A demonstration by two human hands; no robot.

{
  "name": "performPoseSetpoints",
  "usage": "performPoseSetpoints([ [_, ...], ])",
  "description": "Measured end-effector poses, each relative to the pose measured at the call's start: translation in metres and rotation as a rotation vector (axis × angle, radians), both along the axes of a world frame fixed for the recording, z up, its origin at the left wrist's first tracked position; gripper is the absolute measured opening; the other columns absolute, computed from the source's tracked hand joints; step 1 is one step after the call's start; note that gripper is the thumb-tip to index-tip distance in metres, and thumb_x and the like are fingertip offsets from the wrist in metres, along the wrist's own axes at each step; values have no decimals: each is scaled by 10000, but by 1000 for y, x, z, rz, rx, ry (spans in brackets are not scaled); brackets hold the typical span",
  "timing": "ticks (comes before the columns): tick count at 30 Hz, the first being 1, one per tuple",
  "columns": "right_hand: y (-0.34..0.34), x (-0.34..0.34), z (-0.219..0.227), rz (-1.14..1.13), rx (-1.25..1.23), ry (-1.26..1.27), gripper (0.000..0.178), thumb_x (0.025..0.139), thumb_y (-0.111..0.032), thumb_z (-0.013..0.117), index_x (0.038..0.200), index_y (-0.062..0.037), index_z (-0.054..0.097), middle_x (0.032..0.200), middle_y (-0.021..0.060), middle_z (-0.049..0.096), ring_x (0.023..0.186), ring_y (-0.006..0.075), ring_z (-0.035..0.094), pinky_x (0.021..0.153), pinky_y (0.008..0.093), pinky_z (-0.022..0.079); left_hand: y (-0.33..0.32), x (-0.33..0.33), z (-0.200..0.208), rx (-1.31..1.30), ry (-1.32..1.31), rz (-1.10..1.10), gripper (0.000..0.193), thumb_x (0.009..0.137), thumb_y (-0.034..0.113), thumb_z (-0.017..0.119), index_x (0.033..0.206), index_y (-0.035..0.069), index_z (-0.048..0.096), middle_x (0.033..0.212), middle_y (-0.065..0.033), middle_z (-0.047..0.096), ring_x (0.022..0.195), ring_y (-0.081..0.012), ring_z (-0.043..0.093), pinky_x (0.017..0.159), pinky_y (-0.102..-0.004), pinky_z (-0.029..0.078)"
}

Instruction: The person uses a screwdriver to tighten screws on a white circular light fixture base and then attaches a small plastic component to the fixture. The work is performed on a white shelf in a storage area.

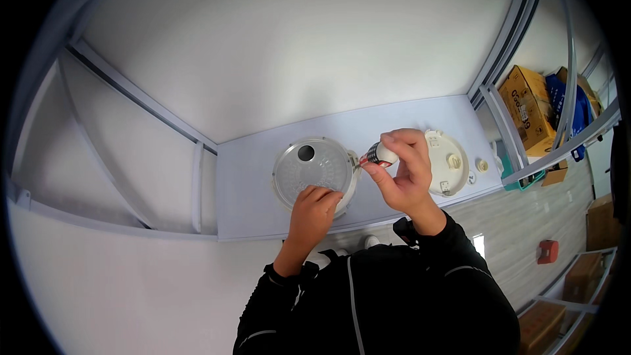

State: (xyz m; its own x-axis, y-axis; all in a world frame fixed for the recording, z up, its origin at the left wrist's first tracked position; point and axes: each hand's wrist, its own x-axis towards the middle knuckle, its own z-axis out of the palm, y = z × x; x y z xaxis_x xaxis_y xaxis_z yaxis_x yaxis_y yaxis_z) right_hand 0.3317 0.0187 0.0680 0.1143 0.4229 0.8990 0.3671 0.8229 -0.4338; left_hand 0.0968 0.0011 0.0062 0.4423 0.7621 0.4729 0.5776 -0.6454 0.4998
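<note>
A round grey disc-shaped part point(322, 169), with a pale rim and one dark hole near its upper left, lies on the light table. My left hand point(313, 209) rests over its near edge, fingers curled and pressed together; what they pinch, if anything, is hidden. To the right of the disc, my right hand point(409, 174) grips a screwdriver point(374, 156) by its red, black and white handle. Its tip points left and meets the disc's right rim, near a small fitting. Beyond my right hand lies a round cream-white cover point(453, 181), partly hidden behind the fingers.
A small cream cap point(482, 165) sits at the right end of the table point(246, 190), near a teal bin point(526, 182). Grey frame posts and a white wall point(296, 39) bound the table. Cardboard boxes point(526, 108) and a red object point(547, 251) are farther right.
</note>
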Motion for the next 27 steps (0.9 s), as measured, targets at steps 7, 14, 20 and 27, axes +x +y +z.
performPoseSetpoints([
  [7,-1,0,-2,2,0,16,523,823,-70,941,1288,9,717,1174,173,650,1005,293,681,817,368,579,-1,3,6,-55,24,1,143,886,41,779,1014,69,837,971,-79,766,921,-313,685,821,-427,555],
  [14,-2,4,-3,-6,19,10,520,823,-74,942,1286,7,718,1180,177,659,1014,296,684,818,369,581,-2,10,7,-142,-47,105,116,856,42,817,966,65,846,878,-98,771,803,-293,703,717,-391,563],
  [20,-6,9,-5,73,-1,-61,582,863,-57,917,1375,16,650,1268,207,613,1067,273,638,896,373,550,0,11,2,-135,-75,118,119,832,40,835,951,45,841,844,-100,763,738,-276,711,671,-364,559],
  [27,-13,5,-1,216,-31,-67,516,857,-103,921,1316,9,715,1212,187,684,1002,284,697,834,363,587,-8,9,-21,86,-78,164,176,816,69,866,984,119,841,902,-44,743,842,-272,690,784,-402,532],
])
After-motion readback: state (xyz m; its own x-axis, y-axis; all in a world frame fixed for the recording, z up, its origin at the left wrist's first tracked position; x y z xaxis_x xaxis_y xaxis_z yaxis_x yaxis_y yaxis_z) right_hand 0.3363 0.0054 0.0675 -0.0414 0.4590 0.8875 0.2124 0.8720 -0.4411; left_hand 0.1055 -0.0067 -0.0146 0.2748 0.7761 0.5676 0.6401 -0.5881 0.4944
